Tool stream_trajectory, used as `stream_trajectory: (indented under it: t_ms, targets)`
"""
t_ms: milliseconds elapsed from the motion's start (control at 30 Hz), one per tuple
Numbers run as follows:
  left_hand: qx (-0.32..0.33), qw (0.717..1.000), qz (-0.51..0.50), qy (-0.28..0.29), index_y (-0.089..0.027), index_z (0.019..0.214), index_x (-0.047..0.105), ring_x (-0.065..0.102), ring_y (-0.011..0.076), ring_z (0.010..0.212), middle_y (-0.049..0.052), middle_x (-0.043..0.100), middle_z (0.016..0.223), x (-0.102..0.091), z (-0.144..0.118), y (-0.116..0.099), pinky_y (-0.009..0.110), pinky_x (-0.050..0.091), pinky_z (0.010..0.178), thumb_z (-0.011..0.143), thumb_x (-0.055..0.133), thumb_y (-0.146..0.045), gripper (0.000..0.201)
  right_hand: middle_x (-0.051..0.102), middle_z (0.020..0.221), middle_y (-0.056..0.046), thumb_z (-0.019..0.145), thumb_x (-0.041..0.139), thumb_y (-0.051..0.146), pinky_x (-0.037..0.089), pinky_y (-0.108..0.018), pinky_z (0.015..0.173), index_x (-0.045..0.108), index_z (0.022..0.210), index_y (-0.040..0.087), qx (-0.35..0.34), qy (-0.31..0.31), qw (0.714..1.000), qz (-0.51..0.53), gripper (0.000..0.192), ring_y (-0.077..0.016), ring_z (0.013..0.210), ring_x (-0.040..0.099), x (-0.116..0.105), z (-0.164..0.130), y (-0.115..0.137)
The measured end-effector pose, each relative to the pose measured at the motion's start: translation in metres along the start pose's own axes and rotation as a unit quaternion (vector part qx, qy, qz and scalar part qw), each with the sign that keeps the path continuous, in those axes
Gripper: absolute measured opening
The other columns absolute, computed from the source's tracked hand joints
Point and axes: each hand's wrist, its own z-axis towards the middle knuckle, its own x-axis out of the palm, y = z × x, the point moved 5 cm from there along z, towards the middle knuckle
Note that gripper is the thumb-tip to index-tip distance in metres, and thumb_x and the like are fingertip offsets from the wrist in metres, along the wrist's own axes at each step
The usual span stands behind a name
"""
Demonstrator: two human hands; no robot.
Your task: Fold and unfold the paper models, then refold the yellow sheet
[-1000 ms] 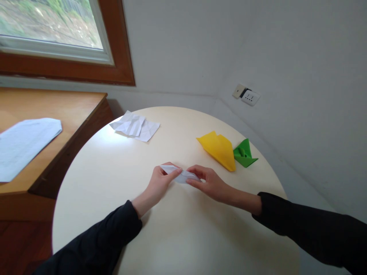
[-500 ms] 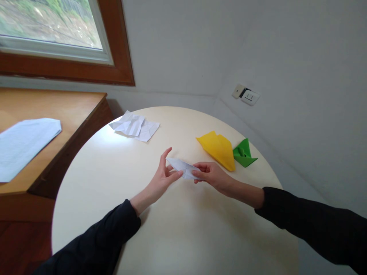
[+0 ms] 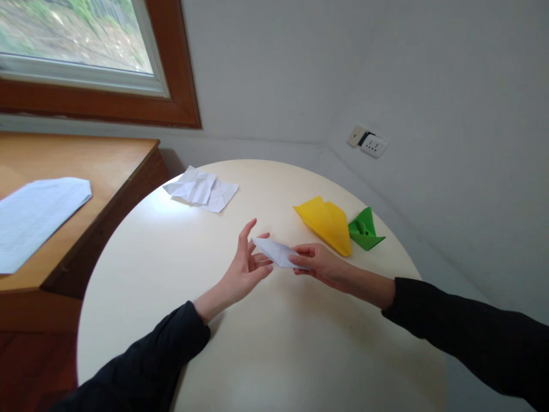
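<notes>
Folded white paper (image 3: 277, 253) — slim, pointed at its left end, faintly creased near the middle — over the round table (image 3: 266, 355). Right hand (image 3: 322, 264) pinches its right end between thumb and fingers. Left hand (image 3: 243, 271) open, fingers spread by the tip; contact unclear.

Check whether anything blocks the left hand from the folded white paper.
Nothing visible stands between the left hand and the paper; the right hand holds its right end. The yellow cloth-like piece lies farther back.
</notes>
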Motion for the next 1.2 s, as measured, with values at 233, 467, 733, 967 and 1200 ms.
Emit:
stream_trajectory:
  t_ms: [233,467,733,967,1200]
  targets:
    - [-0.036,0.994,0.098,0.041,-0.018,0.117,0.051,0.051,0.0111,0.064,0.002,0.056,0.082,0.005,0.001,0.007,0.021,0.04,0.056,0.07,0.066,-0.021,0.049,0.065,0.077,-0.004,0.066,0.072,0.045,0.045,-0.026,0.064,0.069,0.093,0.01,-0.037,0.025,0.992,-0.114,0.044,-0.011,0.064,0.055,0.003,0.0,0.004]
    - [-0.03,0.99,0.134,0.004,-0.013,0.112,0.057,0.052,0.0136,0.067,0.006,0.061,0.086,0.003,0.003,0.007,0.023,0.039,0.057,0.067,0.063,-0.022,0.047,0.064,0.07,-0.002,0.066,0.07,0.041,0.045,-0.029,0.063,0.058,0.11,0.011,-0.075,-0.018,0.985,-0.154,0.054,-0.0128,0.059,0.058,0.003,0.002,0.006]
    - [-0.056,0.985,0.16,-0.032,-0.013,0.111,0.058,0.049,0.0112,0.058,0.003,0.061,0.075,0.001,0.003,0.003,0.022,0.036,0.052,0.065,0.062,-0.02,0.047,0.066,0.085,-0.004,0.071,0.068,0.036,0.048,-0.029,0.067,0.052,0.116,0.017,-0.142,-0.011,0.97,-0.195,0.051,-0.0161,0.075,0.061,0.006,-0.002,0.012]
    - [-0.064,0.989,0.112,-0.073,-0.014,0.103,0.063,0.056,0.0137,0.068,0.004,0.064,0.082,-0.009,0.005,0.013,0.024,0.042,0.062,0.063,0.065,-0.019,0.04,0.065,0.109,-0.007,0.073,0.065,0.033,0.049,-0.035,0.08,0.062,0.108,0.02,-0.193,-0.026,0.939,-0.285,0.038,-0.0216,0.096,0.061,0.01,-0.006,0.019]
    - [-0.131,0.987,-0.063,-0.066,-0.014,0.098,0.061,0.058,0.0119,0.07,0.001,0.062,0.075,-0.004,0.003,0.025,0.025,0.044,0.07,0.057,0.068,-0.012,0.042,0.066,0.106,-0.007,0.075,0.062,0.032,0.05,-0.033,0.078,0.064,0.108,0.02,-0.219,-0.047,0.915,-0.337,0.034,-0.0202,0.094,0.061,0.008,-0.008,0.019]
